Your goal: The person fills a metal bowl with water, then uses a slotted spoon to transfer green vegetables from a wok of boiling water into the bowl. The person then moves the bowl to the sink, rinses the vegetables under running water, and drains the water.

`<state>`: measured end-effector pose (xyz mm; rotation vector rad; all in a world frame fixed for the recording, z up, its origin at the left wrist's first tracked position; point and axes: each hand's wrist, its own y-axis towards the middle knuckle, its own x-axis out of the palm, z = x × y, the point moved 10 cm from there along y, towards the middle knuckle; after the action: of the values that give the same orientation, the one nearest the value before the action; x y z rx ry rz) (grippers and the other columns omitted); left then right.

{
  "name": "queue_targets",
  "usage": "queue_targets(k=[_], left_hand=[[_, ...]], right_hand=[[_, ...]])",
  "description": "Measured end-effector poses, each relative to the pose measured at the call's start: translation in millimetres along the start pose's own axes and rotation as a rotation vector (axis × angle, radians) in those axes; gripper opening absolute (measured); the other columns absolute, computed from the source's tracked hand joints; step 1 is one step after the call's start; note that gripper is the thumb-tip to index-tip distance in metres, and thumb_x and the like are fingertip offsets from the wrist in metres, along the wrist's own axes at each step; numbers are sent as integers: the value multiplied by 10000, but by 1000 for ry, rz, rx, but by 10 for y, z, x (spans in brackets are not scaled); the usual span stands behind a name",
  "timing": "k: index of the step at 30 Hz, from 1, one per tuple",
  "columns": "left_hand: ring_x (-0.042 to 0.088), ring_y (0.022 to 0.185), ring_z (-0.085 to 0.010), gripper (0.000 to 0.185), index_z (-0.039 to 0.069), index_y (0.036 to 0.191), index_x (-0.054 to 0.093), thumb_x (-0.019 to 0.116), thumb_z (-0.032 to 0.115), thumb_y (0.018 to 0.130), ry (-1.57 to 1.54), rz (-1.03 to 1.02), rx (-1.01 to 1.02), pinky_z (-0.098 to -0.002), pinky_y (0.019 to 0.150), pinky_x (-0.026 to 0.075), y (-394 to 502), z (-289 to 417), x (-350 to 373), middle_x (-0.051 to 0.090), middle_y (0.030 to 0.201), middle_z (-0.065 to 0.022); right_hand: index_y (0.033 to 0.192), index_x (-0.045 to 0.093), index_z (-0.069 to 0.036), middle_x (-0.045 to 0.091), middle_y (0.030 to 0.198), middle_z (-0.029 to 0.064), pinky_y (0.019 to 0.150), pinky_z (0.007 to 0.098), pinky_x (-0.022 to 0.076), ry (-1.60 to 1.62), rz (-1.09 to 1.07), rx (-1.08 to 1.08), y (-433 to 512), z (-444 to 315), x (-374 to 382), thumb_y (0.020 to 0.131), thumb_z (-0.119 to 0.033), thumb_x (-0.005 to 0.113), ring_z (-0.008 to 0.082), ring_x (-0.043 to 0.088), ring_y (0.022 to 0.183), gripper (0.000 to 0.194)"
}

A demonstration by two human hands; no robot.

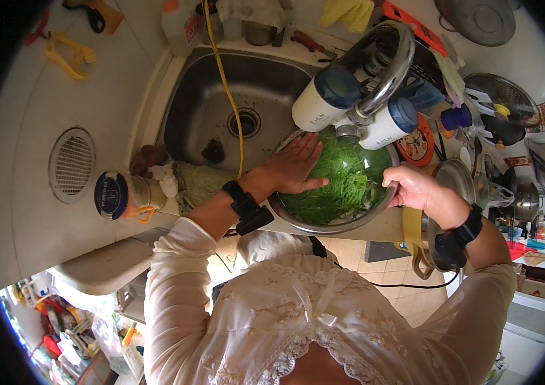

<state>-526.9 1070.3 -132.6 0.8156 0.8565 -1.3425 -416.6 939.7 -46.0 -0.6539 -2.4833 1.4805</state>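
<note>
A round metal basin (296,222) full of water and shredded green vegetable (347,180) rests at the sink's right front edge, under a curved faucet (390,82) with two white filter housings. My left hand (296,166) lies flat over the basin's left side, fingers spread, at the water and greens; whether it touches them is hard to tell. With thumb and bent fingers, my right hand (409,187) grips the basin's right rim.
A steel sink (195,101) with a drain lies beyond the basin, crossed by a yellow hose (224,79). A green cloth (200,185) and a lidded jar (113,195) stand left. Right are an orange-rimmed round item (417,142) and a pot (453,175).
</note>
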Motion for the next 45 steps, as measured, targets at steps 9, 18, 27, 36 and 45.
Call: queue_targets(k=[9,18,27,36,45], left_hand=[[94,1402,-375,949,-96,1401,189,248,696,880,-5,12,18,-410,1147,91,30,-9,-9,120,1485,-287],[73,1404,-375,958,-97,1399,199,257,703,874,-31,-2,29,-411,1148,81,42,-19,-14,110,1485,-291],[95,1394,-402,949,-110,1392,198,262,689,884,-29,-23,50,-429,1143,111,55,-38,19,109,1480,-302],[86,1397,-393,977,-111,1392,202,264,711,866,-87,-46,54,-413,1148,74,84,-63,59,131,1477,-299],[99,1397,-384,989,-105,1400,182,254,720,860,-55,-58,58,-411,1149,71,118,-89,115,150,1477,-289]], right_hand=[[803,543,7,594,728,106,562,344,570,0,5,32,32,11,-33,718,-105,591,234,628,588,148],[704,568,-53,600,637,68,516,310,567,16,36,53,5,-4,-9,752,-121,588,191,620,519,86],[767,546,-10,580,708,110,583,362,578,22,17,69,45,-11,-16,737,-123,595,243,629,587,127],[746,542,-9,600,690,127,582,352,581,23,9,121,92,-35,-24,740,-110,580,253,637,578,108],[726,539,-17,601,674,128,568,344,581,29,6,137,118,-67,-27,741,-110,577,272,641,569,102]])
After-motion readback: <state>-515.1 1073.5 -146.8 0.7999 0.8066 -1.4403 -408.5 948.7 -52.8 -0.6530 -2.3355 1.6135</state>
